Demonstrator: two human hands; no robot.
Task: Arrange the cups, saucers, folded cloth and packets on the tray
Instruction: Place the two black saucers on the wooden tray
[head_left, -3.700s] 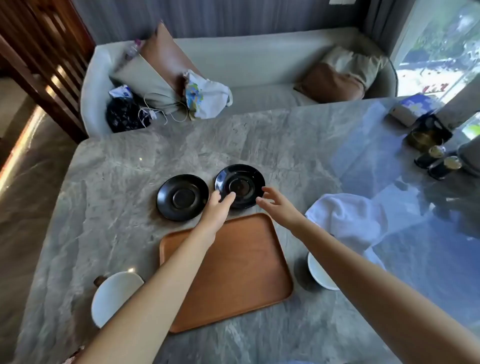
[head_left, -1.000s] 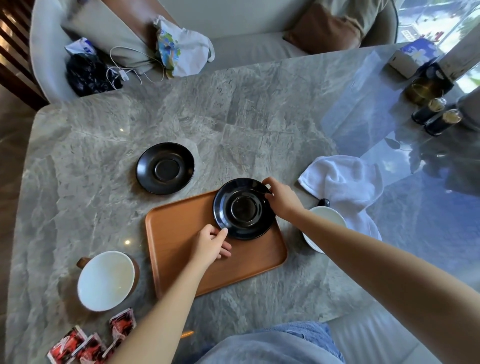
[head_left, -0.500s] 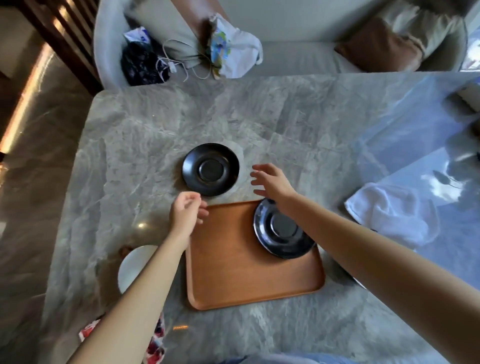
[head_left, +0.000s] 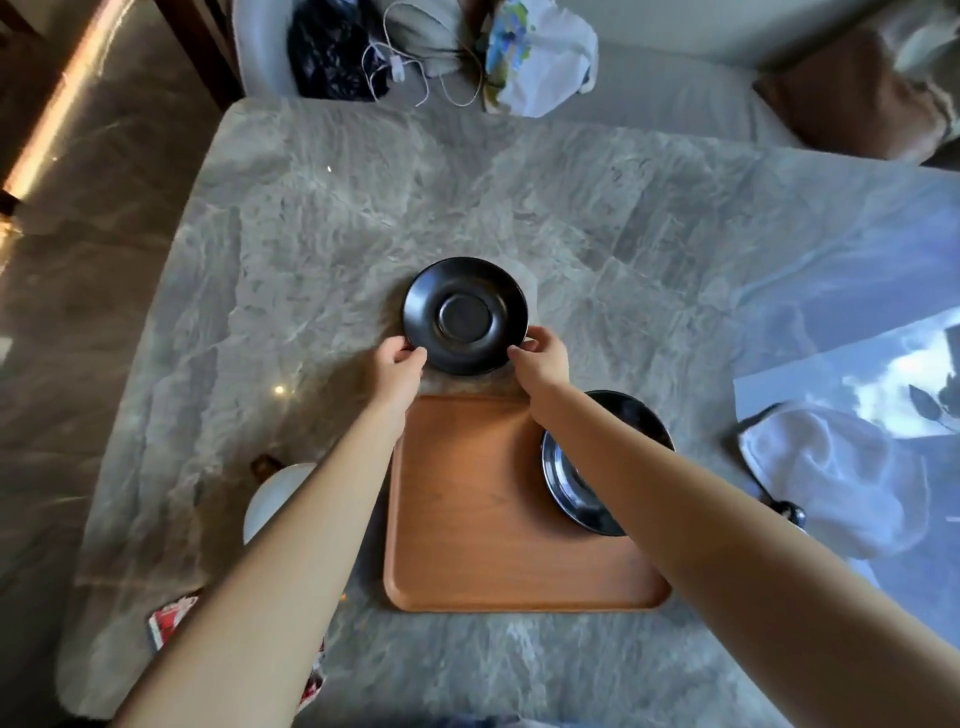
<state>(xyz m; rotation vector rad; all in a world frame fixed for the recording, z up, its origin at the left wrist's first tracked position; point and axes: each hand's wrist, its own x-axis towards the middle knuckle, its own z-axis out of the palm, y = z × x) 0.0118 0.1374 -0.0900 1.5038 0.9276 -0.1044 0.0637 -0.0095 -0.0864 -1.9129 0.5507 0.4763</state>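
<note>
Saucer 2 under grip, tray stage 1 of 2 complete.
My left hand (head_left: 397, 364) and right hand (head_left: 540, 358) pinch the second saucer (head_left: 465, 315) by its near rim, beyond the tray (head_left: 467, 499); first saucer (head_left: 571, 478) sits trayed below my right wrist; cups, cloth (head_left: 831, 478), packets remain off.

No legible text, brand, number or sign found anywhere in view. Red-and-white printing noted on the packets (head_left: 169, 621) at the near left corner of the table (head_left: 311, 218), largely hidden under the left forearm and too blurred to read. Blue, green and yellow print noted on a white bag (head_left: 535, 57) on the seat beyond the far edge of the table; pattern only, no letters made out. No markings seen on either black saucer, the wooden tray or the white cloth.
</note>
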